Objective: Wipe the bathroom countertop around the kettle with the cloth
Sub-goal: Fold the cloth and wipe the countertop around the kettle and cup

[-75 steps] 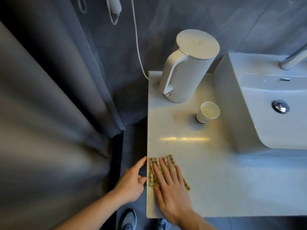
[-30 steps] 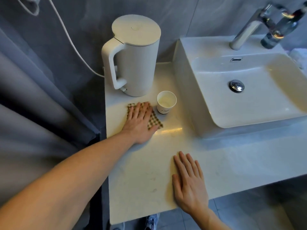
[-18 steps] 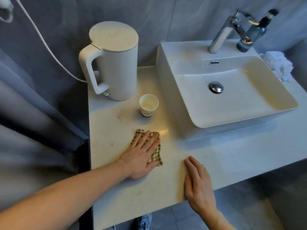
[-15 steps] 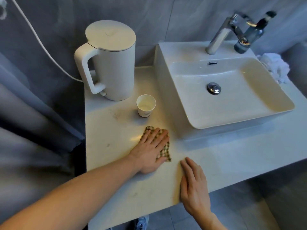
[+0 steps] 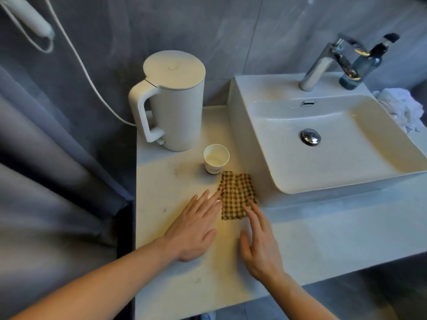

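Observation:
A white kettle [image 5: 175,100] stands at the back left of the pale countertop [image 5: 175,280]. The checked brown cloth [image 5: 236,195] lies flat on the counter between a paper cup [image 5: 216,158] and the basin's side. My left hand [image 5: 196,227] rests flat just left of the cloth, fingertips at its left edge. My right hand [image 5: 261,243] is spread below it, with fingertips touching the cloth's lower right corner. Neither hand grips the cloth.
A white vessel basin [image 5: 254,144] takes up the right side, with a chrome tap [image 5: 321,65] and a dark bottle [image 5: 367,63] behind it. A crumpled white towel [image 5: 404,109] lies far right. A grey curtain [image 5: 46,181] hangs at the left. The kettle's cord [image 5: 87,72] runs up the wall.
My left hand wiped the cloth from beside the kettle toward the basin, then slid off it to the left. My right hand has moved up to the cloth's lower corner.

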